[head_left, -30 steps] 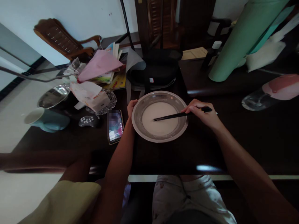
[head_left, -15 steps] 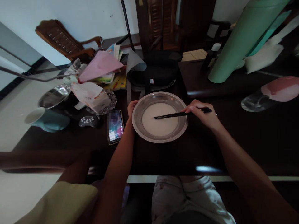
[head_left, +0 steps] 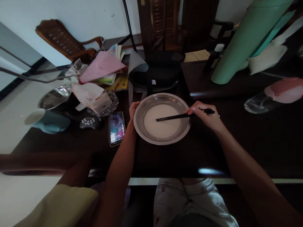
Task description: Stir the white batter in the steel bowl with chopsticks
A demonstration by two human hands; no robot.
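Note:
A round metal bowl (head_left: 162,141) stands on the dark table and holds a milky white liquid (head_left: 163,127). My left hand (head_left: 133,109) grips the bowl's left rim, its fingers partly hidden behind the wall. In my right hand (head_left: 204,114), at the bowl's right edge, is a pair of black chopsticks (head_left: 174,117), closed around their thick end. They slant down to the left over the rim, and their tips reach the liquid near its middle.
Left of the bowl lie a phone (head_left: 117,129), a game controller (head_left: 90,123), a blue mug (head_left: 49,121) and a tissue pack (head_left: 94,99). A black bag (head_left: 163,69) sits behind. To the right are a green cylinder (head_left: 239,47) and a pink-and-clear bottle (head_left: 274,94). Another person's knee (head_left: 59,205) shows lower left.

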